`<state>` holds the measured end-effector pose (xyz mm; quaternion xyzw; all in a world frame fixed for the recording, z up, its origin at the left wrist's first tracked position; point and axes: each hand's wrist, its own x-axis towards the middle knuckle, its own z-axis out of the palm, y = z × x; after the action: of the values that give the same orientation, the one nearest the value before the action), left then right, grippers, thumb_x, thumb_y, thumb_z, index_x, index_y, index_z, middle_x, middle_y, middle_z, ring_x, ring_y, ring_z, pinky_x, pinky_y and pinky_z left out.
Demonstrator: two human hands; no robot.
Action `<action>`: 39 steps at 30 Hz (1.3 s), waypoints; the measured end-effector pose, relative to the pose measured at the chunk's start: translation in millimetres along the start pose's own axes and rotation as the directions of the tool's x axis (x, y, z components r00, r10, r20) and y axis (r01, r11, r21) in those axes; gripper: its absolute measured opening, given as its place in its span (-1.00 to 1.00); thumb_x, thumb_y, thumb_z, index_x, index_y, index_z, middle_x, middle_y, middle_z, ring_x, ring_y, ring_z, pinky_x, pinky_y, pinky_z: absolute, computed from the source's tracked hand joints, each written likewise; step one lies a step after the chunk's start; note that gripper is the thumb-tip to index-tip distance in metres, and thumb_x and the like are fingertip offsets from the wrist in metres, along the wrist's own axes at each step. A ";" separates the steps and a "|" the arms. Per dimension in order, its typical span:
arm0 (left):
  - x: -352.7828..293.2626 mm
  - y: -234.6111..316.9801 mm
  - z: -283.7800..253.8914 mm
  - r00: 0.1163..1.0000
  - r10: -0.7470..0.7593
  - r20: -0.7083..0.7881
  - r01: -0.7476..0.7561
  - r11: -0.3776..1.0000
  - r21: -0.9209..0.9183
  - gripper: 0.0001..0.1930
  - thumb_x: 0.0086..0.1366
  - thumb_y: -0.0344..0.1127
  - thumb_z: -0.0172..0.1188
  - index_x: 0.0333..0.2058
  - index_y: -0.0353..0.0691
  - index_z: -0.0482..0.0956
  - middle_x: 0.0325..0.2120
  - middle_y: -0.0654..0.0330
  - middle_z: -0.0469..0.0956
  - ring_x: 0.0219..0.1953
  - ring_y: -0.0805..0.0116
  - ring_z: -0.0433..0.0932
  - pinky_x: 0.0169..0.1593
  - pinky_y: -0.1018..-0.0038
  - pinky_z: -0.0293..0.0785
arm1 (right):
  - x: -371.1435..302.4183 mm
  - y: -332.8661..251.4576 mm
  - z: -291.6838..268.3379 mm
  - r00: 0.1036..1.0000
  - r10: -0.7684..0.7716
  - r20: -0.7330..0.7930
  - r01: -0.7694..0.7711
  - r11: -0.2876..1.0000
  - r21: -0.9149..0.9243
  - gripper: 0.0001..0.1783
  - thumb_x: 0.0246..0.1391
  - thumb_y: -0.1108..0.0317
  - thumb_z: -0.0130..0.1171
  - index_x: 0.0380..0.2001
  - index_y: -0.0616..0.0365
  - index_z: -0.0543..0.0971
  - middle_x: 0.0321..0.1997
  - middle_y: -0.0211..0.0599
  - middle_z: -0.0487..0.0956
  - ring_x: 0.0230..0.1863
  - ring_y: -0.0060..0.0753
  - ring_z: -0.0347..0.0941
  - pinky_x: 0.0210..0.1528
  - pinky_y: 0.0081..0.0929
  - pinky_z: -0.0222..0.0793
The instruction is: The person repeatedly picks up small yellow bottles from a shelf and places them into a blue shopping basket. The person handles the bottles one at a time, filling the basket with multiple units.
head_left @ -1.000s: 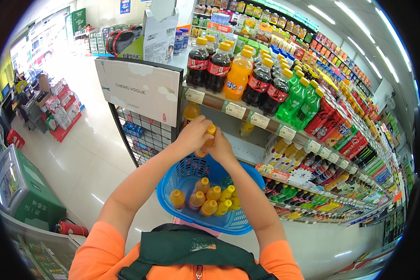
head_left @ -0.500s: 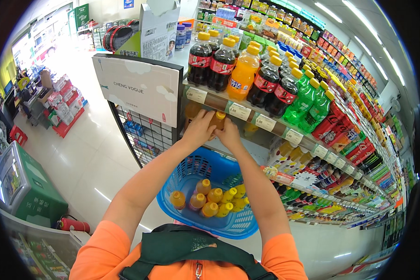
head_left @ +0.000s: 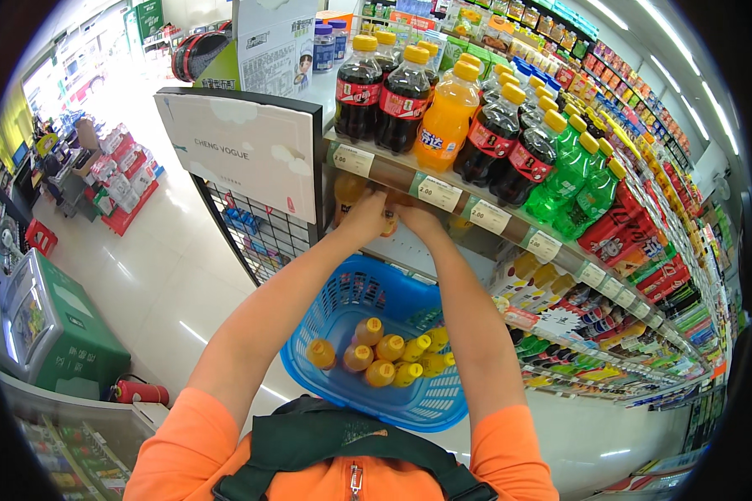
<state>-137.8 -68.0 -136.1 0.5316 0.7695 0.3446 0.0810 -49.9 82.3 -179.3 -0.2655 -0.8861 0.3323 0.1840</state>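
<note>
Both my hands reach under the price-tag edge of a drinks shelf. My left hand and my right hand are closed around an amber drink bottle, which shows only partly between them. The shelf edge hides its top and some of my fingers. Another amber bottle stands just left of my left hand on the same lower shelf. Beneath my forearms is a blue plastic basket. Inside it stand several orange-capped bottles and several yellow bottles.
Above my hands, the upper shelf holds dark cola bottles, an orange soda bottle and green bottles. A white panel with a wire rack borders the left side. A green-sided freezer and a fire extinguisher are at lower left.
My hands have moved deeper under the upper shelf with the amber bottle, whose cap is now hidden. The view has shifted slightly; the basket's bottles look the same.
</note>
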 end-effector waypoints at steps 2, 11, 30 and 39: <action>4.9 -2.6 4.9 1.000 -0.007 0.010 0.007 1.000 0.010 -0.54 0.12 -0.48 0.08 0.05 -0.35 0.34 -0.03 -0.15 0.36 0.07 -0.13 0.35 0.12 0.22 0.34 | 11.0 14.5 9.3 0.999 0.003 -0.052 -0.008 0.996 -0.091 -0.33 -0.04 0.02 0.21 0.11 0.11 0.39 0.19 -0.04 0.38 0.22 -0.05 0.26 0.23 -0.29 0.16; 2.4 -25.7 13.6 0.998 0.041 -0.037 -0.042 0.999 -0.027 -0.58 0.21 -0.47 -0.01 0.07 -0.35 0.29 0.00 -0.20 0.32 0.05 -0.18 0.33 0.09 0.20 0.31 | 6.0 -7.7 6.0 0.999 -0.014 0.044 0.013 0.999 0.035 -0.36 0.00 -0.01 0.19 0.11 0.07 0.40 0.19 -0.08 0.40 0.18 -0.04 0.31 0.21 -0.27 0.18; -196.1 -39.4 -4.9 0.520 -0.173 0.836 -0.384 0.827 0.410 -0.16 0.01 0.22 0.24 0.13 -0.29 0.34 0.01 -0.08 0.44 0.12 0.05 0.39 0.33 -0.04 -0.17 | -230.5 -71.4 98.3 0.890 -0.218 0.400 0.311 0.932 -0.184 -0.34 -0.19 0.09 0.30 0.02 0.12 0.44 -0.10 -0.09 0.57 0.00 -0.07 0.45 0.18 -0.15 0.15; -220.9 -48.1 11.9 0.649 -0.148 0.746 -0.309 0.845 0.437 -0.48 0.01 -0.19 0.31 -0.06 -0.26 0.42 -0.28 0.04 0.62 -0.11 0.08 0.57 0.17 0.19 0.24 | -245.3 -79.0 142.5 0.860 -0.012 0.509 0.298 0.823 -0.483 -0.28 -0.26 -0.16 0.31 -0.14 0.19 0.53 -0.38 -0.14 0.62 -0.20 -0.17 0.53 0.27 -0.07 -0.13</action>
<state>-75.4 -265.2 -228.1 0.6616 0.7021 -0.1308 0.2285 45.2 -183.5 -263.1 -0.1393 -0.9796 0.1046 -0.1001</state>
